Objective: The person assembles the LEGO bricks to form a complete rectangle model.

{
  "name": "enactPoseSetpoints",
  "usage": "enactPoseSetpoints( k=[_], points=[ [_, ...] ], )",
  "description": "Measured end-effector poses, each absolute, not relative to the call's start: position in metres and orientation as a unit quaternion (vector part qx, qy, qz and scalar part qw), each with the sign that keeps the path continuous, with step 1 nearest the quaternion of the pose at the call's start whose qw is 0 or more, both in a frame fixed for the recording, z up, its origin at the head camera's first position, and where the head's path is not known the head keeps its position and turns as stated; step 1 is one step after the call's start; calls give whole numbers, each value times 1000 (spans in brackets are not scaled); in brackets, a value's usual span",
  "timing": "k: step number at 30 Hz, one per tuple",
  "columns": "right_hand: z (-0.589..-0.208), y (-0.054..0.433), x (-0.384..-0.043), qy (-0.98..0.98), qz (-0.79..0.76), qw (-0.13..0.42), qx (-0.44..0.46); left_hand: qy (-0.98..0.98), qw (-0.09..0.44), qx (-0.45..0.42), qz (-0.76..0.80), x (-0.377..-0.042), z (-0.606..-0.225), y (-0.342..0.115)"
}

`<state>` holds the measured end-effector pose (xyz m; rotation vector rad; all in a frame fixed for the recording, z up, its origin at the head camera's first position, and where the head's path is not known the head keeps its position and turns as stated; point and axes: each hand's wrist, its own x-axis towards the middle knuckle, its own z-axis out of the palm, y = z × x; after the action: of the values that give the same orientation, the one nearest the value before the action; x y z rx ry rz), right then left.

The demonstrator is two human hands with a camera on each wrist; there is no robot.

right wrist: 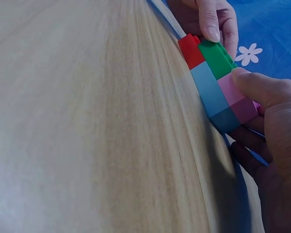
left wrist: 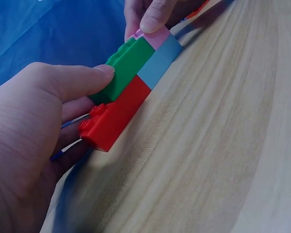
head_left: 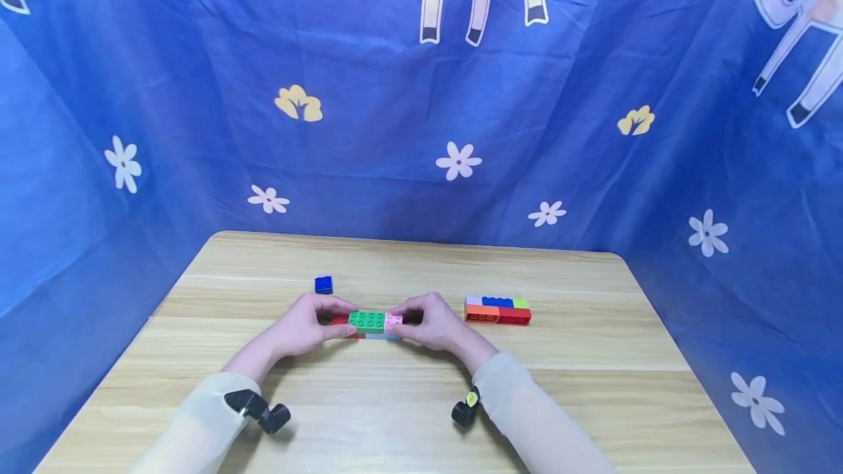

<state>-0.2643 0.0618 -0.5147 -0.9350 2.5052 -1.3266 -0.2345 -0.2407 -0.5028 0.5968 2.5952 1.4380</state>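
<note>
My left hand (head_left: 309, 324) pinches the green brick (head_left: 366, 321) between the thumb in front and the fingers behind. With thumb and fingers my right hand (head_left: 431, 322) grips the pink brick (right wrist: 236, 94) at the other end. Green and pink sit side by side as an upper row. Under them lie a red brick (left wrist: 117, 116) and a light blue brick (left wrist: 160, 62), end to end on the table. The red brick's left end sticks out past the green one, its studs bare. On the right, the pink and light blue ends stand flush.
A small dark blue brick (head_left: 323, 284) lies behind my left hand. To the right stands another two-row stack with an orange brick (head_left: 482, 313), a red brick and blue, lilac and lime ones behind. A blue patterned curtain (head_left: 421, 130) surrounds the wooden table (head_left: 369, 415).
</note>
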Motion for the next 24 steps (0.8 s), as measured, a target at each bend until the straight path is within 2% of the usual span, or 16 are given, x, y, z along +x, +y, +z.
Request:
enactPoseSetpoints(
  k=[11, 24],
  points=[
    [-515, 63, -262, 821, -474, 76, -310, 847, 36, 188, 496, -241, -505, -251],
    [-517, 62, -262, 826, -467, 77, -307, 862, -60, 117, 489, -255, -498, -267]
  ],
)
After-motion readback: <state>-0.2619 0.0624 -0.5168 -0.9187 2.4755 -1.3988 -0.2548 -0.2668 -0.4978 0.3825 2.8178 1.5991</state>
